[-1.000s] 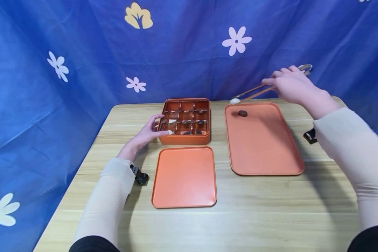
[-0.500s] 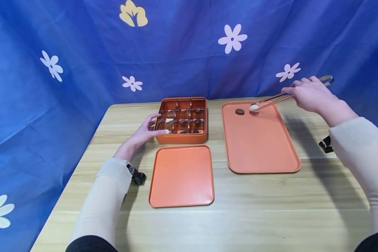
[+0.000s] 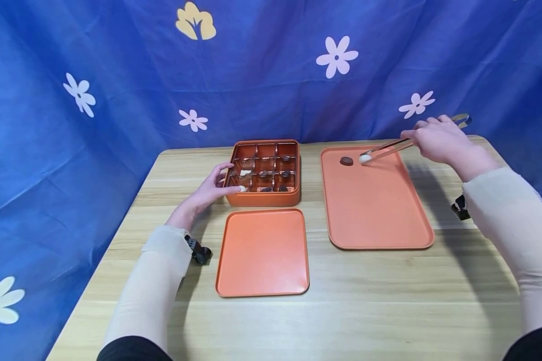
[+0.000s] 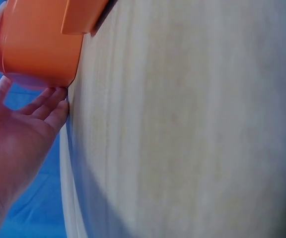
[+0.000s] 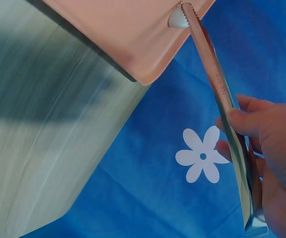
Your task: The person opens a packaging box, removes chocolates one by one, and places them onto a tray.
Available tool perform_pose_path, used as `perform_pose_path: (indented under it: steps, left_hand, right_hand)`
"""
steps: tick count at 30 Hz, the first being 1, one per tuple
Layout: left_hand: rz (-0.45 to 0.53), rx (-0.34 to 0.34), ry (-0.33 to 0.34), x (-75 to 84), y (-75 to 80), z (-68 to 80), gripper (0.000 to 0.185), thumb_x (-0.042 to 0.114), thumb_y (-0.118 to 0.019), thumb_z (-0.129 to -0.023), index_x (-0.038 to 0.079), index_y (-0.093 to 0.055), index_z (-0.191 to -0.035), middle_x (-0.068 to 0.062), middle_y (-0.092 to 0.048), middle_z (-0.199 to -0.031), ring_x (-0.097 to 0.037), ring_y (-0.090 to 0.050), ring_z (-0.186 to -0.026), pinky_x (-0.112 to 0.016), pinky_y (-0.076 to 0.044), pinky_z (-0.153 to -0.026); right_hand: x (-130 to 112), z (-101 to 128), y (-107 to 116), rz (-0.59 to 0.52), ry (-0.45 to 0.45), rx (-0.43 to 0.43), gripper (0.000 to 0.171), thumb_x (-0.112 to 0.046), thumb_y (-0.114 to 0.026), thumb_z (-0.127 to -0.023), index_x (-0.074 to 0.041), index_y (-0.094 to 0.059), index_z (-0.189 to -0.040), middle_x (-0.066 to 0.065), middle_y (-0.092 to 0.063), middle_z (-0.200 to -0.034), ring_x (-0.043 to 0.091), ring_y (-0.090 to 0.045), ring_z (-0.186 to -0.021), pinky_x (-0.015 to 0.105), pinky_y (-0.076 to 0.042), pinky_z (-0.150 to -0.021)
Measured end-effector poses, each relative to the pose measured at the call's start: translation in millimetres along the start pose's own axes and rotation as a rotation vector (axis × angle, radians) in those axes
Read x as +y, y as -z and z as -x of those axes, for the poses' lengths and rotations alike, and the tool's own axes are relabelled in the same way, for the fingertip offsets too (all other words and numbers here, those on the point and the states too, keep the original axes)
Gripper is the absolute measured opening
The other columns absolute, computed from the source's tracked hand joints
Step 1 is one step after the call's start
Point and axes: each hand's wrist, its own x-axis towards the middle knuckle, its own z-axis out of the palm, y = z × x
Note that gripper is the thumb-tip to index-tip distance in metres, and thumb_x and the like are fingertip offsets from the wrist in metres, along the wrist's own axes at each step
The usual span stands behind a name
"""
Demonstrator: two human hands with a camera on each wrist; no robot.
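Nearest me on the bench (image 3: 366,311), left of centre, lies a shallow square orange tray (image 3: 262,253). Just beyond it stands a divided orange box (image 3: 264,200), my left grip (image 3: 204,194) at its left side, loosely spread: the thumb lies at the near left corner and the fingers along the left wall. The head view looks into the compartments, with a white piece (image 3: 243,189) by my thumb and dark pieces (image 3: 283,188) in the near row. The left wrist view shows instead the box's smooth outer wall and my lower fingers beside its base, which the head view hides.

To the right is a larger pinkish-orange tray (image 3: 379,210). Over its far part, my right grip (image 3: 442,140) pinches metal tongs (image 3: 395,149) between thumb and fingers. At their tips is a white ball (image 3: 365,159); I cannot tell whether it touches the tray. Just left of it a brown piece (image 3: 346,161) lies on the tray, seen only from the head. The right wrist view alone shows the tongs' teeth against the ball and lettering stamped on one arm. Farthest hangs a blue flowered curtain (image 3: 262,70).
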Motion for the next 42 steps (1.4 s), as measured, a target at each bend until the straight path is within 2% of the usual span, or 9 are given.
perform_pose_path:
  steps: [10, 13, 17, 18, 24, 31, 36, 42]
  left_hand:
    - [0.011, -0.006, -0.005, -1.7, 0.3, -1.3, 0.077, 0.004, -0.066, -0.089, 0.006, -0.02, -0.151, -0.028, -0.027, -0.149, -0.041, -0.034, -0.133, -0.052, -0.027, -0.109]
    - [0.008, -0.008, -0.003, -1.5, 0.2, -1.7, 0.077, 0.003, -0.066, -0.089, 0.006, -0.02, -0.151, -0.028, -0.028, -0.148, -0.042, -0.036, -0.131, -0.051, -0.028, -0.108]
    - [0.004, -0.009, -0.003, -0.9, 0.7, -2.5, 0.077, 0.003, -0.066, -0.089, 0.006, -0.019, -0.151, -0.028, -0.029, -0.148, -0.042, -0.037, -0.13, -0.051, -0.028, -0.108]
    - [-0.001, -0.01, -0.004, -1.0, 0.7, -2.6, 0.078, 0.003, -0.066, -0.089, 0.005, -0.019, -0.151, -0.029, -0.029, -0.148, -0.042, -0.036, -0.13, -0.051, -0.028, -0.108]
    - [0.011, 0.002, -0.012, -19.7, 6.2, -11.8, 0.077, 0.004, -0.066, -0.09, 0.01, -0.021, -0.152, -0.026, -0.028, -0.149, -0.04, -0.035, -0.132, -0.051, -0.026, -0.109]
    - [-0.005, 0.028, -0.033, -28.7, 8.4, -12.1, 0.075, 0.006, -0.068, -0.089, 0.013, -0.025, -0.15, -0.023, -0.033, -0.146, -0.037, -0.039, -0.129, -0.049, -0.028, -0.108]
    - [0.003, 0.025, -0.039, -29.0, 9.3, -10.3, 0.074, 0.005, -0.067, -0.089, 0.012, -0.025, -0.149, -0.024, -0.034, -0.145, -0.037, -0.04, -0.128, -0.049, -0.029, -0.107]
    - [0.002, 0.009, -0.035, -28.7, 8.7, -12.6, 0.074, 0.007, -0.068, -0.09, 0.014, -0.025, -0.15, -0.023, -0.034, -0.145, -0.036, -0.04, -0.128, -0.049, -0.03, -0.107]
  right_hand:
    - [-1.5, 3.4, 6.1, -0.011, 0.015, 0.086, 0.036, 0.002, -0.052, -0.087, -0.005, -0.061, -0.122, 0.026, -0.06, -0.103, 0.048, -0.053, -0.095, 0.06, -0.035, -0.08]
    - [-4.1, 1.2, 14.5, -0.014, 0.025, 0.114, 0.036, 0.001, -0.051, -0.088, -0.005, -0.061, -0.122, 0.028, -0.058, -0.111, 0.048, -0.051, -0.103, 0.06, -0.035, -0.08]
    - [-12.7, -5.5, 27.1, -0.017, 0.039, 0.135, 0.037, 0.001, -0.054, -0.089, -0.004, -0.059, -0.125, 0.03, -0.053, -0.127, 0.051, -0.043, -0.121, 0.064, -0.033, -0.089]
    - [-15.6, -7.8, 29.6, -0.014, 0.049, 0.145, 0.037, 0.001, -0.055, -0.089, -0.003, -0.059, -0.126, 0.03, -0.055, -0.126, 0.051, -0.043, -0.119, 0.063, -0.033, -0.089]
    - [-41.1, -27.7, 44.6, 0.032, 0.119, 0.164, 0.039, 0.001, -0.059, -0.089, -0.004, -0.06, -0.127, 0.025, -0.06, -0.113, 0.045, -0.051, -0.098, 0.055, -0.035, -0.081]
    - [-79.6, -56.4, 65.9, 0.063, 0.179, 0.133, 0.041, 0.001, -0.054, -0.092, -0.006, -0.058, -0.132, 0.023, -0.06, -0.115, 0.043, -0.052, -0.103, 0.052, -0.036, -0.084]
    - [-99.5, -77.0, 74.1, 0.084, 0.204, 0.158, 0.037, 0.0, -0.055, -0.094, -0.005, -0.06, -0.131, 0.023, -0.061, -0.114, 0.042, -0.054, -0.102, 0.052, -0.038, -0.085]
    - [-116.3, -98.4, 80.2, 0.115, 0.197, 0.087, 0.038, -0.001, -0.051, -0.098, -0.006, -0.057, -0.135, 0.023, -0.06, -0.116, 0.041, -0.052, -0.104, 0.052, -0.037, -0.089]
